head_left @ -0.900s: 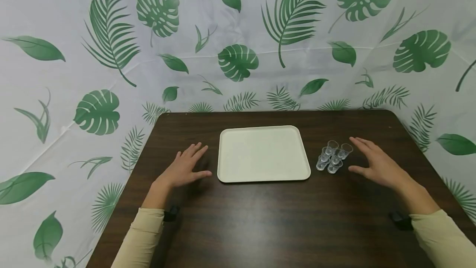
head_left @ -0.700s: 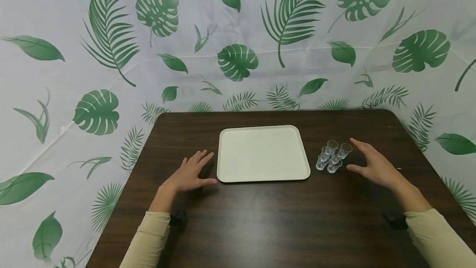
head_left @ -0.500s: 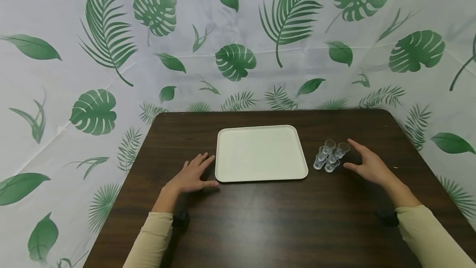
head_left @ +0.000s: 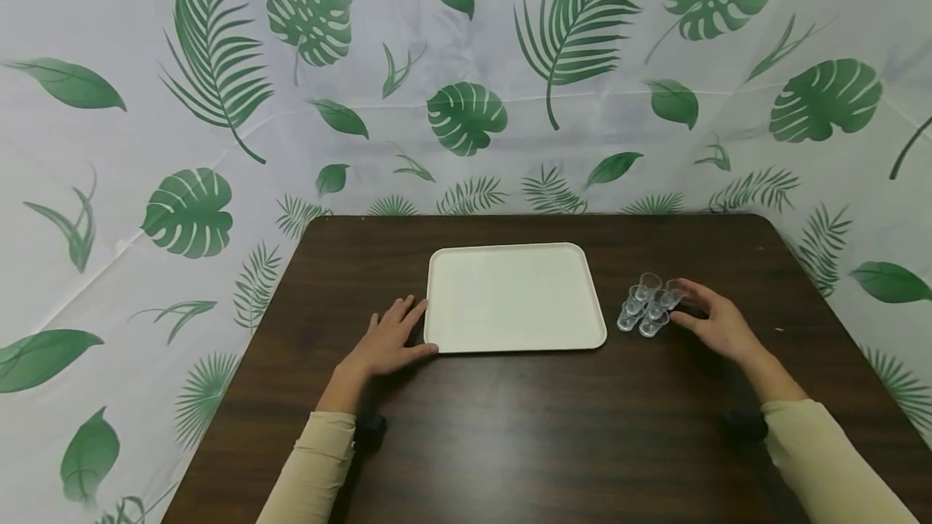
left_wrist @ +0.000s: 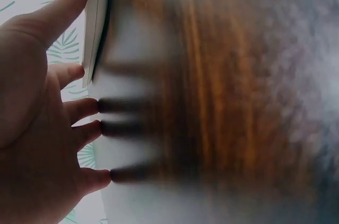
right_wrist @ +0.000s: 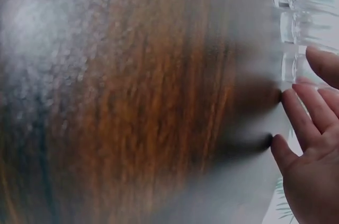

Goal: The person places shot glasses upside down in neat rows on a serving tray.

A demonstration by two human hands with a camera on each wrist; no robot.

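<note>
A cream rectangular tray (head_left: 515, 297) lies flat on the dark table. My left hand (head_left: 386, 346) is at its near left corner, thumb on the front rim and index finger against the left side. In the left wrist view, that thumb (left_wrist: 63, 15) meets the tray's edge (left_wrist: 94, 33), and the other fingertips rest on the table. Several small clear cups (head_left: 654, 323) stand clustered right of the tray. My right hand (head_left: 717, 328) reaches the rightmost cup (head_left: 671, 291), fingers behind it and thumb in front. Whether they touch it is unclear. In the right wrist view, cup bases (right_wrist: 288, 68) show beside the fingers.
The dark wood-grain table (head_left: 510, 435) reaches back to a white leaf-print cloth (head_left: 466, 23) that hangs behind and on both sides. Bare tabletop shows in front of the tray and between it and the cups.
My left hand has moved right and its thumb and index finger have come onto the tray's corner. My right hand has moved left, closer about the rightmost cup. Tray and cups stay in place.
</note>
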